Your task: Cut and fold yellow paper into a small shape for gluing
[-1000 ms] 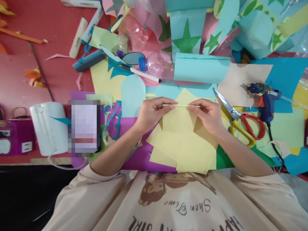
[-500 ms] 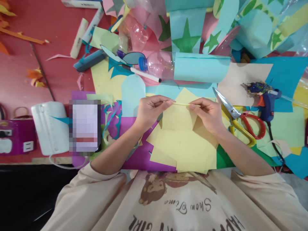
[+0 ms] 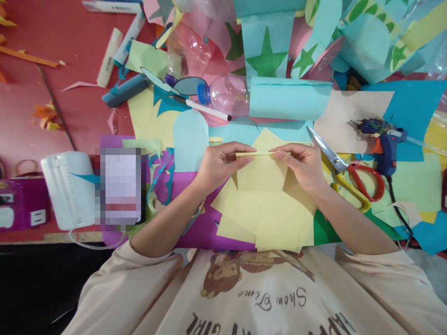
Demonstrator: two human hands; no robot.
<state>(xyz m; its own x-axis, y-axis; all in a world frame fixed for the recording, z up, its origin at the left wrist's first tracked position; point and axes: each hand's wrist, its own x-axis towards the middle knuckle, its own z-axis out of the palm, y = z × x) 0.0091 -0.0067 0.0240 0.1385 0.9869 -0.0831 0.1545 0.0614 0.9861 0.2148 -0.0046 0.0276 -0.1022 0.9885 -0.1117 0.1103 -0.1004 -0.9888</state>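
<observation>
A thin roll of pale yellow paper (image 3: 262,154) is stretched level between my two hands. My left hand (image 3: 223,160) pinches its left part between thumb and fingers, and my right hand (image 3: 300,160) pinches the right part the same way. Below the roll, several sheets of yellow paper (image 3: 268,214) lie overlapping on the table. Just right of my right hand rest scissors (image 3: 338,164) with one red and one yellow handle, their blades pointing up and left.
A plastic bottle (image 3: 226,94) wrapped in light blue paper lies beyond my hands, beside a marker (image 3: 206,109). On the right is a blue glue gun (image 3: 387,151) with its cord. To the left are a phone (image 3: 122,186), a white case (image 3: 71,190) and paper scraps.
My left hand's fingers have shifted on the yellow roll, so more of its left end shows. The whole view has moved slightly.
</observation>
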